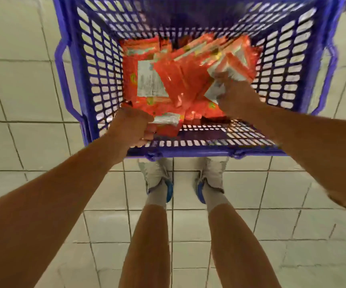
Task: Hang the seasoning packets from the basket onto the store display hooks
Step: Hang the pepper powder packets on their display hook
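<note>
While the head view looks straight down, a blue basket (97, 65) sits on the tiled floor (22, 142) just ahead of the person's shoes (157, 175), and a loose heap of orange seasoning packets (178, 80) lies across its bottom. Both hands are inside the basket, well apart from each other. The left hand (135, 127), near the nearer wall, grips a small packet bundle (168, 123) with curled fingers. The right hand (233, 96), farther in and to the right, is closed on another sheaf of packets (230, 65), fanned upward, though blur hides how the fingers lie. No display hooks show in this view. The step in hand looks like gathering stock out of the basket, early in the hanging work, with many packets left lying. The next move likely calls for lifting both bundles clear of the rim without snagging the mesh, then squaring them so the hang holes line up for a hook.
</note>
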`<state>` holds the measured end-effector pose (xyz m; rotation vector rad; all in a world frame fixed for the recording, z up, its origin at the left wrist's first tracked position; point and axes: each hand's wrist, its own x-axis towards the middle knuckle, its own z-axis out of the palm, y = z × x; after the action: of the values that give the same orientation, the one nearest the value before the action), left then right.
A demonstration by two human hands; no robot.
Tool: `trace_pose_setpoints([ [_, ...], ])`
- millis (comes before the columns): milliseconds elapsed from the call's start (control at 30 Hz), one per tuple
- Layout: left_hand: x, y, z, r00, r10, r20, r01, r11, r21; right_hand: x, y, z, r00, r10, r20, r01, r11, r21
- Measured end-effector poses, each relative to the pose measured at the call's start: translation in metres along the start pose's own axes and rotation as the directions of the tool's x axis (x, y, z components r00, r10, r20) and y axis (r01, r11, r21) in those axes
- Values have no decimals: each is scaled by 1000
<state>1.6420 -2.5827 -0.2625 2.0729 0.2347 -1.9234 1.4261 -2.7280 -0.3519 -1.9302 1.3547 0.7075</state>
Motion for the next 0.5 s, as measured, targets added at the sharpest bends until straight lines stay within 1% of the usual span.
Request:
trace_pose_setpoints([
  [33, 7, -3, 3, 1000, -17, 18, 17, 1000, 16, 14, -2, 6, 999, -34, 24, 35, 998, -44],
  [100, 20, -10, 5, 1000, 23, -8, -22, 988, 154, 30, -3, 19, 997, -62, 36, 66, 991, -114],
  [133, 23, -13, 5, 997, 66, -31, -57, 973, 225, 33, -2, 24, 998, -57, 9, 58, 990, -127],
  [200, 24, -17, 5, 994, 99, -37, -87, 964, 253, 31, 0, 28, 996, -27, -83, 20, 996, -92],
  [267, 21, -16, 6, 994, 101, -46, -89, 973, 212, 22, 2, 25, 984, 37, -172, -30, 999, 44],
  [333, 15, -11, 9, 995, 93, -30, -87, 984, 157, 5, 0, 19, 965, 129, -229, -65, 961, 267],
  [400, 10, -7, 19, 996, 80, 41, -84, 991, 106, -19, -6, 14, 948, 214, -236, -81, 878, 473],
  [433, 7, -4, 26, 994, 72, 79, -80, 993, 92, -33, -11, 13, 945, 249, -212, -84, 812, 578],
  [500, 0, -1, 43, 990, 103, 99, -109, 993, 56, -61, -26, 13, 952, 263, -155, -70, 683, 727],
])
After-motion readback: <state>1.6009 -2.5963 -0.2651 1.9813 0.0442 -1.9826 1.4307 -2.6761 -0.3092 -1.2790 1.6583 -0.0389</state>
